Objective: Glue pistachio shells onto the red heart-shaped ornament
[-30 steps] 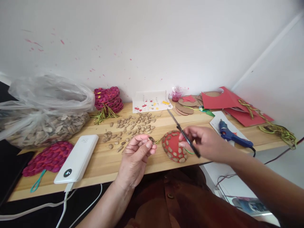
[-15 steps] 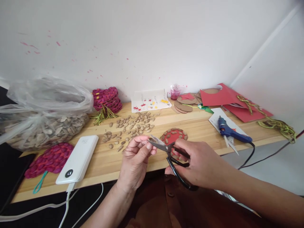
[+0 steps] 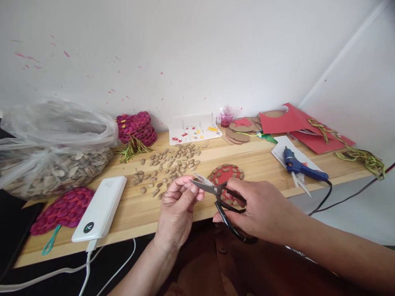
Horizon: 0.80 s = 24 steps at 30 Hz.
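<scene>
Black-handled scissors [image 3: 219, 191] are gripped in my right hand [image 3: 262, 205], their blades parted and pointing left. My left hand [image 3: 180, 201] pinches a small brown piece at the blade tips; fingers and blades partly hide it, so its exact shape cannot be made out. Just behind the scissors lies a red disc [image 3: 226, 176] edged with brown shells, partly covered by my right hand. Many loose shells [image 3: 182, 158] are scattered on the wooden table [image 3: 135, 220] beyond my left hand.
A plastic bag of shells [image 3: 68, 164], purple pieces [image 3: 66, 205] and a white power bank [image 3: 100, 207] with a cable are at left. A star sheet [image 3: 194, 131] and pink cup [image 3: 226, 118] stand behind. Cardboard discs [image 3: 237, 135], red paper [image 3: 277, 123] and a blue glue gun [image 3: 304, 169] are at right.
The view has shifted slightly. Both hands keep nearly the same pose, and the scissor blades look a little further apart around the small piece.
</scene>
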Motion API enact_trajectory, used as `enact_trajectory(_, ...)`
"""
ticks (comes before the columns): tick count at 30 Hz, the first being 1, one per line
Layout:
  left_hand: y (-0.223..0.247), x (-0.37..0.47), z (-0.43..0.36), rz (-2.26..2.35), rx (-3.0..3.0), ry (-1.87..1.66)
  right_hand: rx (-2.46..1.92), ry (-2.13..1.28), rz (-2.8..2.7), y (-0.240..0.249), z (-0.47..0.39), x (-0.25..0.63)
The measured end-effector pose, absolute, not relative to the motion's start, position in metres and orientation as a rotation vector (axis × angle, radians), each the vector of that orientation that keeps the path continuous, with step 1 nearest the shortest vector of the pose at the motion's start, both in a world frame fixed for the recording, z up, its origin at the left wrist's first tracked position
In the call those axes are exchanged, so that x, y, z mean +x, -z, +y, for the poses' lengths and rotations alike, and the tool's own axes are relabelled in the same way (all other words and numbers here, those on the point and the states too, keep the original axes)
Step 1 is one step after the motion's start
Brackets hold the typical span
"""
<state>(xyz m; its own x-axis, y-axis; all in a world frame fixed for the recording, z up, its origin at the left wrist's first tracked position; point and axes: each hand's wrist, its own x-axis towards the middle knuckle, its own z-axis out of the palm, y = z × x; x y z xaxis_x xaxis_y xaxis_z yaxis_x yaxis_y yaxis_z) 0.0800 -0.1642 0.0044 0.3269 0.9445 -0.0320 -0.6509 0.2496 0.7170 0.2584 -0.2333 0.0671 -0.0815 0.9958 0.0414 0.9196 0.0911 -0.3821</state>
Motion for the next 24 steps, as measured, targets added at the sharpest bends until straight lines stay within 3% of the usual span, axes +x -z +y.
enact_trajectory(24,-0.0098,0.0820,-0.1652,0.643,0.598,-1.123,-1.943,-0.337,-2.136,-0.0692,-0.2334,0.2623)
